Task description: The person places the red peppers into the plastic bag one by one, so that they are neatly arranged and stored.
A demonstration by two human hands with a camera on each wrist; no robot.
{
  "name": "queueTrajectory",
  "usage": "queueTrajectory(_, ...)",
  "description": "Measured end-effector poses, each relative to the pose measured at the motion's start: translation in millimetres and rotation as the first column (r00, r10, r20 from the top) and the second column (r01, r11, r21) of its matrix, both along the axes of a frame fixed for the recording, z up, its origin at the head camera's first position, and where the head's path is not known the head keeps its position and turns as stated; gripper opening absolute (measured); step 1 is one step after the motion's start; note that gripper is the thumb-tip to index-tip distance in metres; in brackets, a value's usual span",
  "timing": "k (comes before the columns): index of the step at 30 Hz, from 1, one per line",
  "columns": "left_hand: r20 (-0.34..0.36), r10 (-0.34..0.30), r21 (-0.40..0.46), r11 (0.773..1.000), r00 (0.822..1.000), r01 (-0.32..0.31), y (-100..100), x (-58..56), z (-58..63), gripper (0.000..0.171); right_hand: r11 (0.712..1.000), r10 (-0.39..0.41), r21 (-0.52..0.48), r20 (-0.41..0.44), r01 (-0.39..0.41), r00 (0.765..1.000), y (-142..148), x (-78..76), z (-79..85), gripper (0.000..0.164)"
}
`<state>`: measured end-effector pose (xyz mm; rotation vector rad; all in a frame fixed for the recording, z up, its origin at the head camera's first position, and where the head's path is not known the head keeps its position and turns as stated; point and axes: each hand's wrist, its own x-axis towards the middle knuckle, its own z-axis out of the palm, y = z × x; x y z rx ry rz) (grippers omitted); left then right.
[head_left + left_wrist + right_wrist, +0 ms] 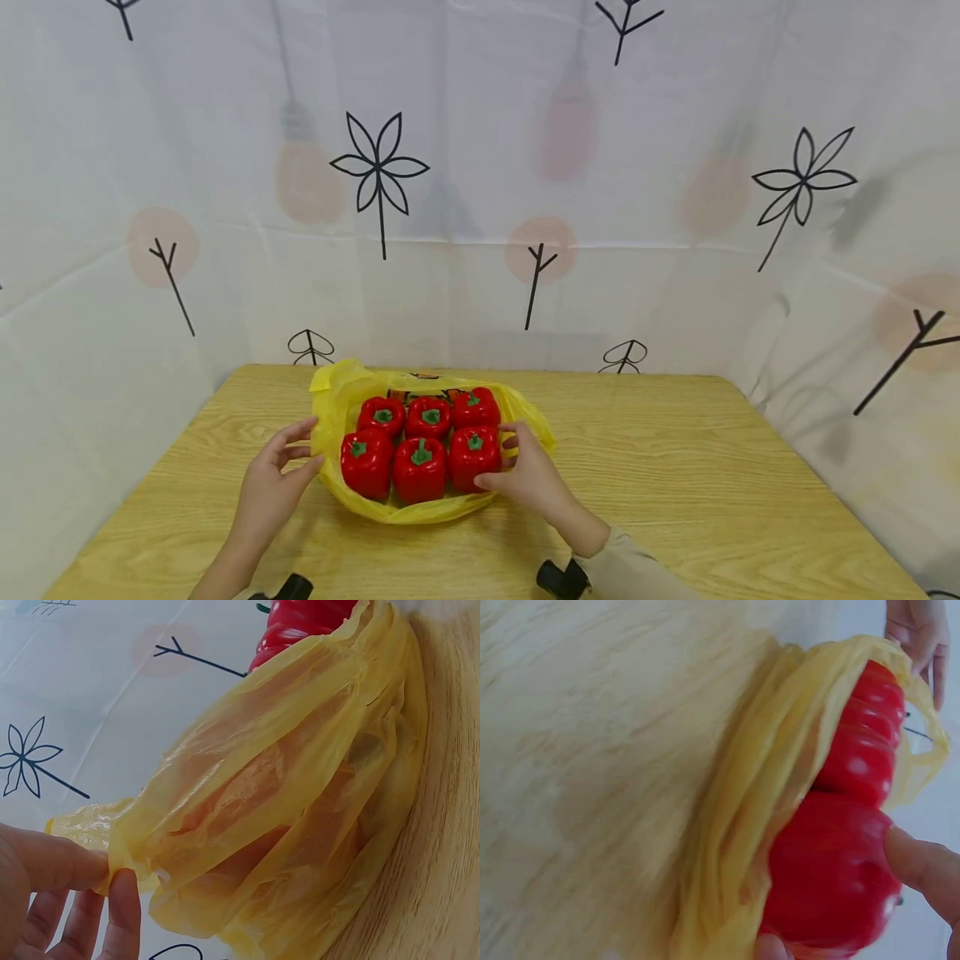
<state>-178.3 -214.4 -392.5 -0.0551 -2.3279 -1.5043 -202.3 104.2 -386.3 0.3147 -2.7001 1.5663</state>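
A yellow plastic bag (405, 513) lies spread on the table, its mouth gaping around several red bell peppers with green stems. My left hand (273, 483) is at the bag's left side. In the left wrist view, its thumb and a fingertip pinch the thin edge of the bag (270, 825). My right hand (534, 477) grips the front right bell pepper (474, 460), thumb at its front and fingers along its right side. The right wrist view shows the thumb (922, 862) against this pepper (832, 870), and a fingertip at its lower edge.
The peppers stand in two rows, with the back row (428, 417) farther from me. Dark print shows on the bag's inner back wall. Behind the wooden table (660, 483) hangs a white patterned cloth (465, 292). Black devices (562, 579) sit at both wrists.
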Motion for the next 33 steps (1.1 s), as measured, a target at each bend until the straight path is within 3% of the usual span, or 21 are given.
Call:
queueTrajectory(13, -0.009, 0.011, -0.019, 1.000, 1.000, -0.011, -1, 1.8, 2.3, 0.046, 0.995, -0.063, -0.081, 0.005, 0.063, 0.998, 7, 7.7, 23.7, 0.071)
queueTrajectory(26, 0.024, 0.027, -0.030, 0.999, 0.999, -0.026, -4, -0.5, 1.1, 0.046, 0.977, -0.104, -0.189, -0.006, 0.101, 0.995, 28, 12.4, 35.5, 0.066)
queueTrajectory(33, 0.024, 0.023, -0.031, 0.999, 0.999, -0.022, -4, -0.5, 1.0, 0.046, 0.973, -0.133, -0.192, 0.003, 0.131, 0.991, 47, 17.2, 42.1, 0.065)
